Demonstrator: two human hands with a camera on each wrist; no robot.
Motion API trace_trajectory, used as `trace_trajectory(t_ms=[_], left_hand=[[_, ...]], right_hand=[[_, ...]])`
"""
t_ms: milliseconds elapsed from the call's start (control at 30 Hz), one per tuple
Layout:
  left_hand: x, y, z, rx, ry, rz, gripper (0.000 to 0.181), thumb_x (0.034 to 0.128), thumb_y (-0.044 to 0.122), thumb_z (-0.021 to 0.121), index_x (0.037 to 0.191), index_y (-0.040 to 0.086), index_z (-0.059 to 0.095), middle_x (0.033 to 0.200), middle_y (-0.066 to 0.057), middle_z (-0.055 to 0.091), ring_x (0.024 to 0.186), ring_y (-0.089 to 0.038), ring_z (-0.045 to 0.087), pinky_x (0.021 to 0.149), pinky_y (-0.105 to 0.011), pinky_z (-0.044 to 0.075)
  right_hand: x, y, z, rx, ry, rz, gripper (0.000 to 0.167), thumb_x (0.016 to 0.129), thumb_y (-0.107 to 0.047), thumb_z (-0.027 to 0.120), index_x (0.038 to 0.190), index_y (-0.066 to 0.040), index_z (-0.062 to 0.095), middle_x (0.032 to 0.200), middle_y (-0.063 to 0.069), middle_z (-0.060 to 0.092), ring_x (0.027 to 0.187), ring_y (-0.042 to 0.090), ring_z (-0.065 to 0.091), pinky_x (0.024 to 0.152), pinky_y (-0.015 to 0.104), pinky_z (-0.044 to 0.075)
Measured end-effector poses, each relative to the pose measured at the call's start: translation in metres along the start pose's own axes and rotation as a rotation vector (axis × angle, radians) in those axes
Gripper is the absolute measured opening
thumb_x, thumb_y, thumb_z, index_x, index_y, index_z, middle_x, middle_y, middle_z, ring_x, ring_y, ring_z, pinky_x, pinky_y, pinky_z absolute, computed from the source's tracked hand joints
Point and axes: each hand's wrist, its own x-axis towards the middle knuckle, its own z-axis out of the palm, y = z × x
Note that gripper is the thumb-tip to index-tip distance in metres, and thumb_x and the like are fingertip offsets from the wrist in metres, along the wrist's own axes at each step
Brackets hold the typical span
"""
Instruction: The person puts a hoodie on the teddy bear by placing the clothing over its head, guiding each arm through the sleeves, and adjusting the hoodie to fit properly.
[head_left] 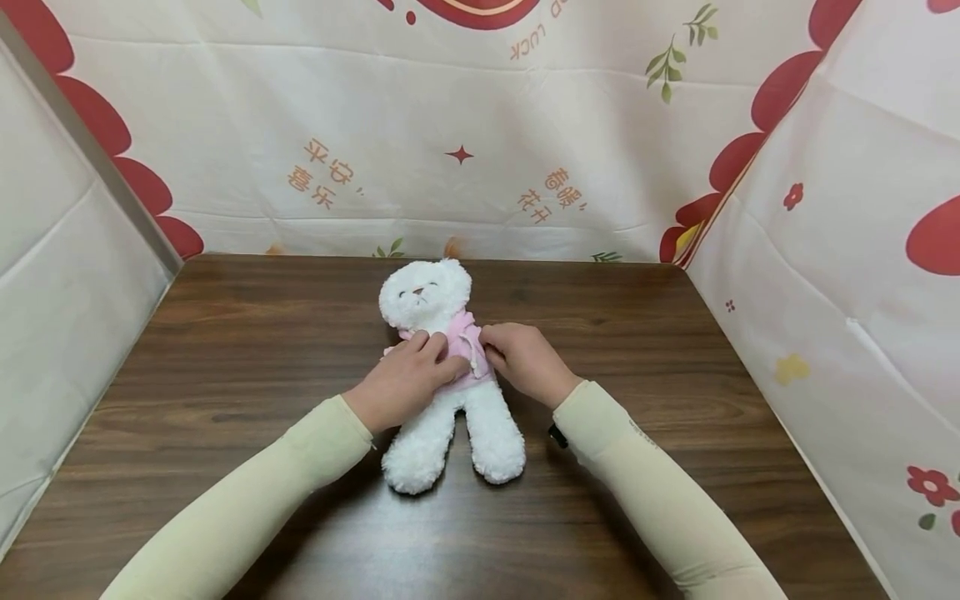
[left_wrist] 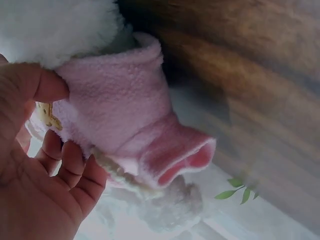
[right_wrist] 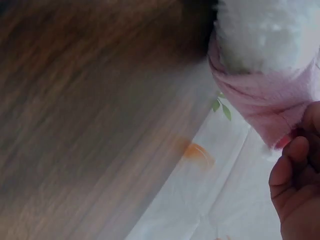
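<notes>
A white plush bear (head_left: pixel 425 293) lies on its back on the table, head at the far side, legs toward me. It has a small pink hoodie (head_left: pixel 461 329) with a white cord around its body. My left hand (head_left: pixel 408 375) pinches the hoodie's front; in the left wrist view the thumb (left_wrist: pixel 47 85) lies on the pink cloth near a gold-coloured patch (left_wrist: pixel 48 116). A sleeve (left_wrist: pixel 177 155) sticks out there with its opening showing and no paw visible in it. On the other side my right hand (head_left: pixel 528 358) pinches the other sleeve's end (right_wrist: pixel 282 135), fingertips partly out of frame.
The dark wood-grain table (head_left: pixel 262 333) extends around the bear. A white printed cloth (head_left: pixel 465 108) hangs behind its far edge, with more cloth (head_left: pixel 847 250) along the right side and the left.
</notes>
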Motion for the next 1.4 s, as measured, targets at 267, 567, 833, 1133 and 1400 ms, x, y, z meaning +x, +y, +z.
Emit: trace_trajectory(t_ms=[267,567,833,1133,1400], left_hand=[[-0.002,0.001,-0.001,0.03,-0.049,-0.018,0.05,0.0921,0.001,0.059,0.132,0.03,0.062,0.096,-0.007,0.048,0.081,-0.026,0.044,0.059,-0.032,0.04],[-0.001,0.0,0.002,0.081,-0.136,0.025,0.049,0.0925,0.003,0.062,0.133,0.029,0.064,0.1,-0.005,0.047,0.085,-0.025,0.043,0.077,-0.036,0.043],[0.002,-0.003,0.001,0.082,-0.135,0.048,0.041,0.0941,0.007,0.062,0.127,0.03,0.065,0.099,-0.003,0.046,0.087,-0.024,0.044,0.073,-0.034,0.044],[0.004,-0.008,-0.005,0.015,-0.019,-0.023,0.024,0.0956,0.009,0.063,0.114,0.024,0.069,0.092,-0.004,0.05,0.076,-0.023,0.045,0.056,-0.032,0.043],[0.008,-0.003,0.005,0.062,0.151,-0.109,0.009,0.0917,0.018,0.066,0.095,0.012,0.06,0.087,-0.006,0.049,0.076,-0.026,0.047,0.056,-0.034,0.043]], right_hand=[[-0.002,0.009,0.0,0.072,0.061,-0.01,0.027,0.089,0.003,0.061,0.073,-0.016,0.051,0.066,-0.005,0.041,0.061,0.009,0.041,0.057,0.026,0.039],[0.007,0.034,-0.012,0.233,-0.061,0.042,0.025,0.087,0.003,0.058,0.073,-0.017,0.052,0.065,-0.005,0.045,0.059,0.009,0.044,0.054,0.027,0.038],[0.014,0.051,-0.019,0.213,-0.063,0.167,0.018,0.092,-0.002,0.055,0.083,-0.017,0.061,0.071,-0.002,0.055,0.064,0.013,0.049,0.059,0.03,0.043],[0.001,0.038,-0.023,0.357,-0.148,0.246,0.019,0.094,-0.016,0.064,0.113,-0.015,0.061,0.094,0.002,0.062,0.085,0.019,0.058,0.071,0.035,0.049],[-0.006,0.038,-0.02,0.335,-0.172,0.246,0.028,0.092,-0.012,0.067,0.118,-0.012,0.058,0.099,0.001,0.06,0.085,0.015,0.058,0.073,0.035,0.05]])
